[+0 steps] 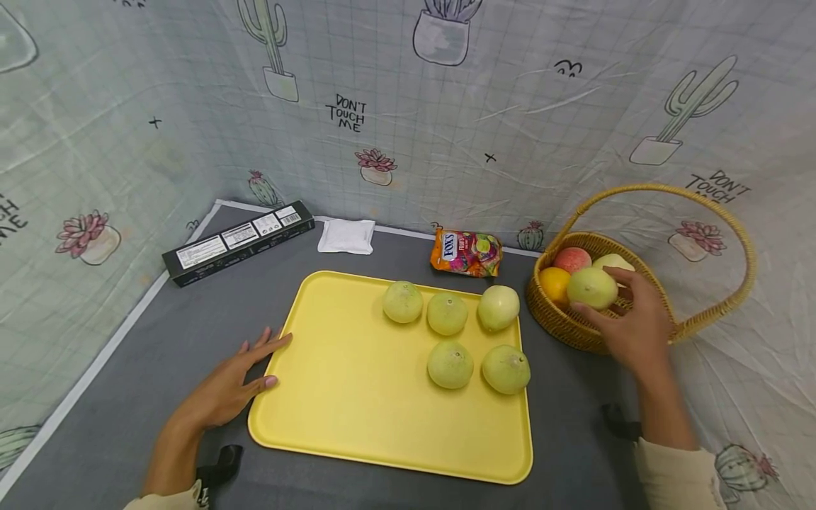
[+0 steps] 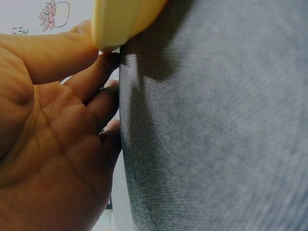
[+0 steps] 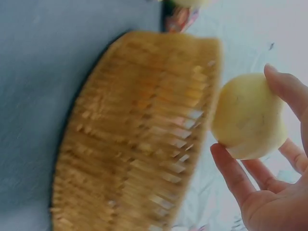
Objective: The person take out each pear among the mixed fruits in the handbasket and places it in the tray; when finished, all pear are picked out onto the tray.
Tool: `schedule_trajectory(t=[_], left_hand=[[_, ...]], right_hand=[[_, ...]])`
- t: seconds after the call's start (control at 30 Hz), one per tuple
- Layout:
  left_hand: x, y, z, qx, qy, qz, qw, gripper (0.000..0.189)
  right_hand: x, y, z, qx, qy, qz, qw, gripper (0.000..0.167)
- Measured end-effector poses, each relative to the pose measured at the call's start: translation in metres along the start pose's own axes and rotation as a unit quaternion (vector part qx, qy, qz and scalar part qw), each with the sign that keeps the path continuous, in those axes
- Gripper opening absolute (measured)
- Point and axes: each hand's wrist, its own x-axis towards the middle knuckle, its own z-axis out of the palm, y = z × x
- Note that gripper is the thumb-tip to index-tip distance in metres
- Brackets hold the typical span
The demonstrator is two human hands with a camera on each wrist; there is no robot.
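Over the wicker basket (image 1: pixel 567 333), my right hand (image 1: pixel 637 319) holds a pale green round fruit (image 1: pixel 592 287) between thumb and fingertips. In the right wrist view, this fruit (image 3: pixel 249 115) is level with the basket's rim, the fingers curved around its sides. My left hand (image 1: pixel 223 386) rests at the left edge of the yellow tray (image 1: pixel 357 382), fingers spread. The left wrist view shows the thumb (image 2: pixel 57 55) against the tray's rim. Several similar pale green fruits (image 1: pixel 450 365) sit on the tray's right half.
Inside the basket lie a red fruit (image 1: pixel 571 260), an orange fruit (image 1: pixel 554 285) and another pale green one (image 1: pixel 613 263); its tall handle (image 1: pixel 663 188) arches over to the right. Behind the tray are a black box (image 1: pixel 239 243), a white packet (image 1: pixel 346 236) and a candy bag (image 1: pixel 467 253).
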Motion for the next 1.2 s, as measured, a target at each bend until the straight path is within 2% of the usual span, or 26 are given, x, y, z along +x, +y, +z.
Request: schedule_trajectory(t=[0.13,0.5,0.8,1.0,1.2], left_hand=[[0.000,0.001,0.000,-0.002,0.000,0.001,1.0000,0.074],[-0.001,0.002,0.000,-0.003,0.000,0.003,1.0000,0.075],[0.000,0.004,0.000,0.001,-0.001,-0.001,1.0000,0.074],[0.000,0.003,0.000,-0.001,0.001,0.006,1.0000,0.074],[-0.001,0.001,0.000,0.000,0.005,0.016,0.9999,0.073]], right_hand=[[-0.006,-0.017,0.000,0.028,0.000,-0.012,0.9995,0.080],[-0.027,-0.064,0.005,0.045,-0.016,-0.078,0.9958,0.082],[-0.045,-0.092,0.016,0.074,-0.045,-0.149,0.9851,0.085],[-0.057,-0.104,0.029,0.080,-0.073,-0.184,0.9769,0.084],[-0.070,-0.122,0.041,0.085,-0.119,-0.184,0.9719,0.080]])
